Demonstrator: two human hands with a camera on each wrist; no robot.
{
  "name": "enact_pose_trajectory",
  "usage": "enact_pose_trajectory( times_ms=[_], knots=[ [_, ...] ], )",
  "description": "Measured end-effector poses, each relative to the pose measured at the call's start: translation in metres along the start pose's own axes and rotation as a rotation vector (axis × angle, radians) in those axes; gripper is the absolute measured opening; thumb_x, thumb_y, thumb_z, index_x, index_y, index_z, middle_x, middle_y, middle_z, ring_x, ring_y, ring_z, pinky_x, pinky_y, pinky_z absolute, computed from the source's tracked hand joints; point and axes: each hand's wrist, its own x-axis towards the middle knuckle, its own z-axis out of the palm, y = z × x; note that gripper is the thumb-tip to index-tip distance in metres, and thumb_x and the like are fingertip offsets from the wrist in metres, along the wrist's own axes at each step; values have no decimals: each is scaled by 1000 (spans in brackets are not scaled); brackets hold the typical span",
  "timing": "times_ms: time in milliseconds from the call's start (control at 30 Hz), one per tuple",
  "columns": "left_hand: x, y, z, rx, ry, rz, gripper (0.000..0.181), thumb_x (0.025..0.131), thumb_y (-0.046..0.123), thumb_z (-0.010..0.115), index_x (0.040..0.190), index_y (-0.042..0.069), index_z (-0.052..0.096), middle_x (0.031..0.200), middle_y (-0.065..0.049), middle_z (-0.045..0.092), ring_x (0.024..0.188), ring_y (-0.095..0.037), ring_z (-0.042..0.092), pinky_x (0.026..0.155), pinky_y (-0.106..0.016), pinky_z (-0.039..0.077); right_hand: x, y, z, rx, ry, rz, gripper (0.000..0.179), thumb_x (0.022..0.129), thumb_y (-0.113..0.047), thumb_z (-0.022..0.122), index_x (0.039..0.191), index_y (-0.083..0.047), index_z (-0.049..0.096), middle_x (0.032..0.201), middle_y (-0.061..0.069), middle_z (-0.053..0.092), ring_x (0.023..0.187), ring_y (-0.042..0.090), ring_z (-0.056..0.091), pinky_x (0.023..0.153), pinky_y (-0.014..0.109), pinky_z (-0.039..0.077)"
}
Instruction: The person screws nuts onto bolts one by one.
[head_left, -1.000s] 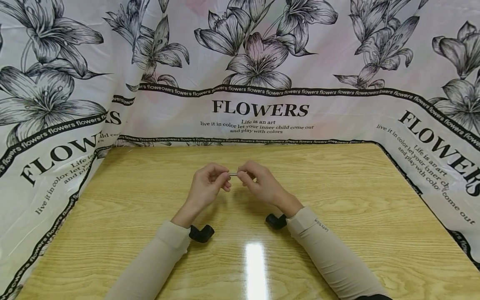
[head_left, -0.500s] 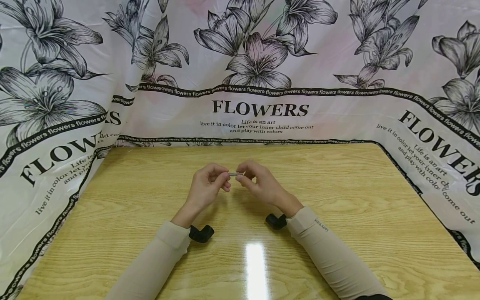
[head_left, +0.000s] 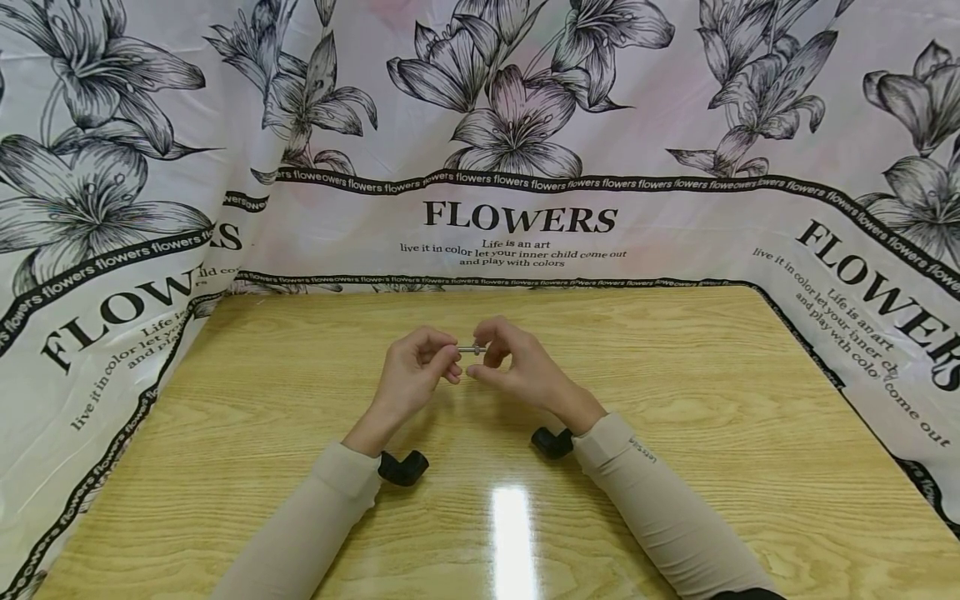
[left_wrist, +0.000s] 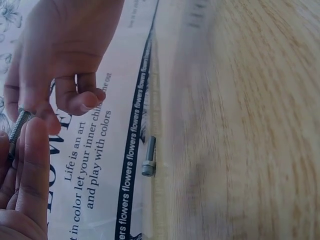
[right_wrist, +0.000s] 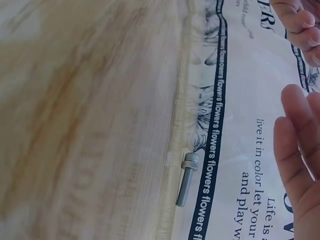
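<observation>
My left hand (head_left: 412,367) pinches a slim metal bolt (head_left: 467,349) between thumb and fingertips, above the table. A small nut (head_left: 477,349) sits near the bolt's right end. Around that end is my right hand (head_left: 521,362), its thumb and index finger spread apart; the index fingertip is at or very near the nut. In the left wrist view the threaded shaft (left_wrist: 20,126) shows between the two hands. The right wrist view shows my right fingers (right_wrist: 292,150) extended, with the held bolt out of frame.
Another bolt with a nut on it (left_wrist: 149,159) lies near the table's far edge in both wrist views; the head view does not show it. Flower-printed cloth (head_left: 517,233) encloses the wooden table (head_left: 675,375). Black curved pieces (head_left: 403,468) stick out at both wrists.
My right thumb and index finger have spread apart from the bolt's end, so the nut now shows. My left hand stays in place, still pinching the bolt.
</observation>
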Motion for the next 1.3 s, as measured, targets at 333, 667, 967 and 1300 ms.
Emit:
enact_pose_trajectory(
  times_ms=[333, 667, 967, 1300],
  knots=[
    [0, 0, 0, -3, -10, 10, 14, 93, -6, 56, 103, -15, 57, 86, -28, 62, 73, -49, 62, 67, -44, 56, 1, 4, 2, -30, 12, -92, 4, 96, -11, 59, 100, -11, 58, 89, -3, 56, 68, 10, 55, 60, 29, 48],
    [0, 0, 1, -10, -8, 18, 14, 93, -7, 56, 103, -17, 56, 87, -29, 62, 74, -50, 61, 66, -43, 57, 0, -14, -2, -24, -5, 22, 25, 92, -12, 65, 114, -3, 55, 100, 8, 61, 73, 17, 59, 66, 39, 51],
    [0, -2, -1, -12, -7, 18, 15, 93, -6, 56, 103, -17, 56, 85, -24, 63, 74, -49, 61, 66, -43, 56, 2, 3, 4, -11, 24, -92, 21, 89, 3, 64, 106, -2, 53, 95, 11, 61, 67, 18, 60, 61, 33, 49],
    [0, -1, 0, -3, -13, 9, 14, 93, -6, 56, 103, -15, 57, 86, -31, 61, 74, -50, 61, 67, -44, 56, 1, 4, 2, -43, -18, -20, 14, 101, -15, 49, 97, -10, 61, 84, 5, 57, 70, 10, 56, 59, 29, 48]
  ],
)
